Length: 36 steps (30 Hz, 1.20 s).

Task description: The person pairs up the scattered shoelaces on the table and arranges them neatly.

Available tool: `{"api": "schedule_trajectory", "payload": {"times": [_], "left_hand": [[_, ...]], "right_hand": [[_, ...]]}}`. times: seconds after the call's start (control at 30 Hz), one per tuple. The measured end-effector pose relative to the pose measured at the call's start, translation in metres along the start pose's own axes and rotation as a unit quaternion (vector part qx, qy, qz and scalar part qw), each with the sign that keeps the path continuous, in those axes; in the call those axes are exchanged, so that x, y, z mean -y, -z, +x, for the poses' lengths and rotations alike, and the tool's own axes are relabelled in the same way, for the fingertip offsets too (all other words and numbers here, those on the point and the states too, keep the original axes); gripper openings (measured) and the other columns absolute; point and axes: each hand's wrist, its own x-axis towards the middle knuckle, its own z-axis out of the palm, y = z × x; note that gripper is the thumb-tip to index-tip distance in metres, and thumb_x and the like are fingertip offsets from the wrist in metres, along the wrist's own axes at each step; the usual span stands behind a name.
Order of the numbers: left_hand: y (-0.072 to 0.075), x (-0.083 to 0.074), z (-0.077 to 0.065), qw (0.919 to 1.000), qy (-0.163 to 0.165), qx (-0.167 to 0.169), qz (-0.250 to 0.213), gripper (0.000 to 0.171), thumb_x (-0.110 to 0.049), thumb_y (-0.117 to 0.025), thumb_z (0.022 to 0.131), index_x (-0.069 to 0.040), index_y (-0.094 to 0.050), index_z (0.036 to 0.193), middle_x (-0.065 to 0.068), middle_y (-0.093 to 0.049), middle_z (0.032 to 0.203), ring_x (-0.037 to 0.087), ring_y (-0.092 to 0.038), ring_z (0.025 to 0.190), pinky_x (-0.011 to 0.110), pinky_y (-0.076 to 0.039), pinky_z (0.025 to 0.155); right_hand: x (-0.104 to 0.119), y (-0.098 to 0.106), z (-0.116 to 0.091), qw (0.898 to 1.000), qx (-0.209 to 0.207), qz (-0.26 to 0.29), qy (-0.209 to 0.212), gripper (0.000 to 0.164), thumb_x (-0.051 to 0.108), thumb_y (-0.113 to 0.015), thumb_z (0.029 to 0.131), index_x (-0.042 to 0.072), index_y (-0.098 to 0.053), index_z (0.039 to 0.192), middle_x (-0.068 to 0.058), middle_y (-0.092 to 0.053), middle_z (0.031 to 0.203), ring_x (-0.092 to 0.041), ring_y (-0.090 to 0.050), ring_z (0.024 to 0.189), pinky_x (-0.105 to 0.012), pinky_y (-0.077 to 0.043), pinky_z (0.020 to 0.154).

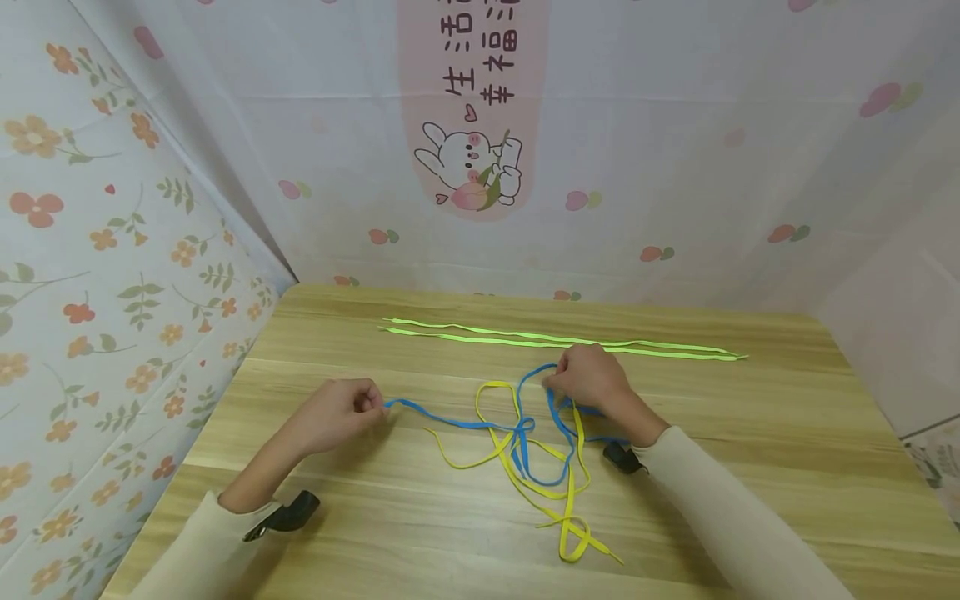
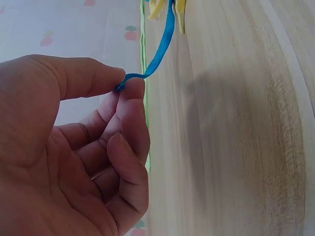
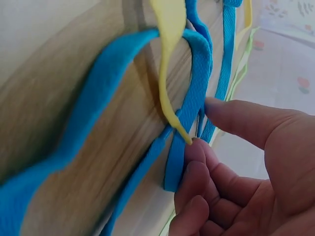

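"What do the hands have?"

"On my feed, the left hand pinches one end of the blue lace between thumb and forefinger, out toward the left edge of the table. The right hand pinches a blue strand too, as far as I can judge (its own fingers partly hide the contact), a little right of the table's middle."

"How will it handle?"

"I expect next to no weight: flat, soft weave, limp, hard to damage. It should grip well enough in dry fingers but snag where it crosses the yellow lace. I'd hold it by the tips, well apart from the crossings."

"And around it?"

"Blue and yellow tangle mid-table, yellow trailing toward the near edge. Two green laces lie near the far edge, short of both corners."

"Surface, room?"

"Smooth-looking wood grain. Behind the far edge hangs a pale printed cloth with a rabbit; a flowered cloth flanks the left edge."
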Motion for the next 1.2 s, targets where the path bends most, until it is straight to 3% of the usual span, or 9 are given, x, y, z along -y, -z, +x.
{"api": "schedule_trajectory", "payload": {"times": [0.1, 0.23, 0.33, 0.47, 0.67, 0.83, 1.03, 1.2], "left_hand": [[-0.001, -0.001, 0.0, 1.0, -0.002, -0.002, 0.006, 0.009, -0.013, -0.075, 0.099, -0.011, -0.071, 0.091, -0.007, -0.065, 0.078, 0.011, -0.056, 0.07, 0.027, -0.046, 0.063], [-0.003, -0.002, -0.001, 1.0, -0.003, -0.002, 0.003, 0.009, -0.013, -0.076, 0.099, -0.011, -0.071, 0.091, -0.007, -0.066, 0.077, 0.011, -0.057, 0.07, 0.028, -0.047, 0.063], [-0.004, -0.001, -0.001, 1.0, -0.002, 0.004, -0.003, 0.01, -0.014, -0.076, 0.1, -0.011, -0.072, 0.092, -0.006, -0.066, 0.078, 0.011, -0.057, 0.069, 0.027, -0.047, 0.063], [-0.006, -0.001, -0.001, 0.9999, -0.003, 0.005, -0.011, 0.01, -0.015, -0.075, 0.101, -0.011, -0.071, 0.092, -0.006, -0.065, 0.078, 0.011, -0.056, 0.069, 0.027, -0.046, 0.062], [-0.004, -0.002, 0.0, 0.9997, -0.013, -0.008, -0.018, 0.008, -0.017, -0.074, 0.1, -0.013, -0.073, 0.093, -0.008, -0.066, 0.079, 0.012, -0.057, 0.073, 0.029, -0.046, 0.067], [-0.002, 0.0, 0.0, 0.9995, -0.007, -0.017, -0.026, 0.008, -0.017, -0.073, 0.101, -0.012, -0.075, 0.094, -0.007, -0.068, 0.081, 0.013, -0.06, 0.076, 0.03, -0.048, 0.07], [0.003, 0.002, 0.0, 0.9985, 0.002, -0.026, -0.048, 0.009, -0.015, -0.072, 0.102, -0.009, -0.077, 0.098, -0.001, -0.072, 0.085, 0.015, -0.062, 0.08, 0.03, -0.05, 0.071], [0.009, 0.001, -0.003, 0.996, 0.019, -0.03, -0.083, 0.01, -0.014, -0.072, 0.104, -0.005, -0.076, 0.102, 0.004, -0.071, 0.089, 0.019, -0.062, 0.083, 0.03, -0.051, 0.072]], "right_hand": [[-0.002, -0.002, 0.002, 1.0, 0.006, 0.005, 0.004, 0.021, 0.027, -0.079, 0.095, 0.014, -0.077, 0.078, 0.003, -0.067, 0.068, -0.015, -0.055, 0.057, -0.028, -0.04, 0.05], [-0.026, -0.022, 0.016, 0.999, 0.001, 0.011, 0.036, 0.021, 0.022, -0.071, 0.094, 0.018, -0.073, 0.073, 0.004, -0.06, 0.061, -0.013, -0.048, 0.051, -0.028, -0.034, 0.045], [-0.027, -0.023, 0.016, 0.999, 0.002, 0.013, 0.04, 0.024, 0.02, -0.068, 0.092, 0.019, -0.07, 0.068, 0.005, -0.054, 0.057, -0.011, -0.043, 0.049, -0.027, -0.031, 0.045], [-0.008, -0.006, 0.001, 0.999, 0.024, 0.037, 0.031, 0.027, 0.016, -0.068, 0.093, 0.016, -0.069, 0.066, 0.005, -0.054, 0.056, -0.012, -0.045, 0.051, -0.027, -0.034, 0.051], [-0.017, 0.009, -0.012, 0.992, 0.027, 0.108, 0.063, 0.017, 0.015, -0.067, 0.096, 0.01, -0.074, 0.081, 0.003, -0.061, 0.066, -0.015, -0.054, 0.059, -0.032, -0.043, 0.061], [-0.027, 0.031, -0.028, 0.978, 0.03, 0.198, 0.056, 0.013, 0.012, -0.068, 0.101, 0.002, -0.076, 0.099, -0.005, -0.071, 0.081, -0.024, -0.065, 0.074, -0.035, -0.051, 0.07], [-0.047, 0.055, -0.051, 0.947, 0.04, 0.316, 0.044, 0.029, 0.008, -0.07, 0.106, -0.012, -0.068, 0.126, -0.019, -0.076, 0.102, -0.034, -0.069, 0.089, -0.037, -0.061, 0.083], [-0.069, 0.072, -0.072, 0.943, 0.007, 0.333, 0.031, 0.03, 0.011, -0.067, 0.109, -0.011, -0.067, 0.13, -0.014, -0.077, 0.108, -0.025, -0.071, 0.096, -0.033, -0.06, 0.085]]}}
